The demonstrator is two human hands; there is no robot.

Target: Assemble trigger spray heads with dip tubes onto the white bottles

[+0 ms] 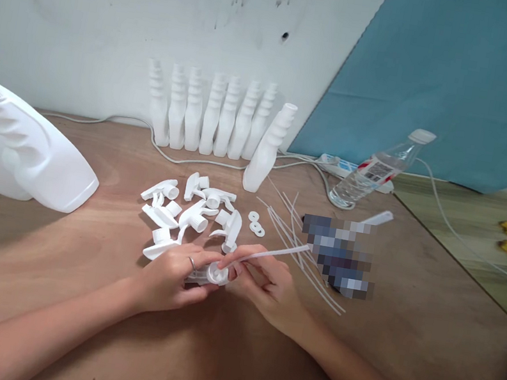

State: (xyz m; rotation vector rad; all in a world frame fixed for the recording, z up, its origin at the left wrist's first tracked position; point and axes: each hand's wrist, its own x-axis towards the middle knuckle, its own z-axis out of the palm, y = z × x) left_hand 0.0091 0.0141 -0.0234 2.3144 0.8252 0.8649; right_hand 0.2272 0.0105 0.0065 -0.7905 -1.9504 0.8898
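My left hand (170, 278), a ring on one finger, is closed around a white trigger spray head (217, 274) with its round collar turned up towards me. My right hand (270, 287) pinches a thin white dip tube (278, 252) near its lower end. That end is at the collar's opening; my fingers hide whether it is inside. From there the tube slants up to the right. Just beyond my hands lie several loose trigger spray heads (194, 215). Small white ring washers (255, 227) rest right of them, and several thin dip tubes (297, 244) are spread further right.
Several white bottles (211, 118) stand along the wall, one bottle (267, 150) nearer. Large spray bottles (41, 148) are at left. A water bottle (376, 171), a power strip (349, 169), cables and a pixelated object (337, 256) occupy the right side of the table (79, 329).
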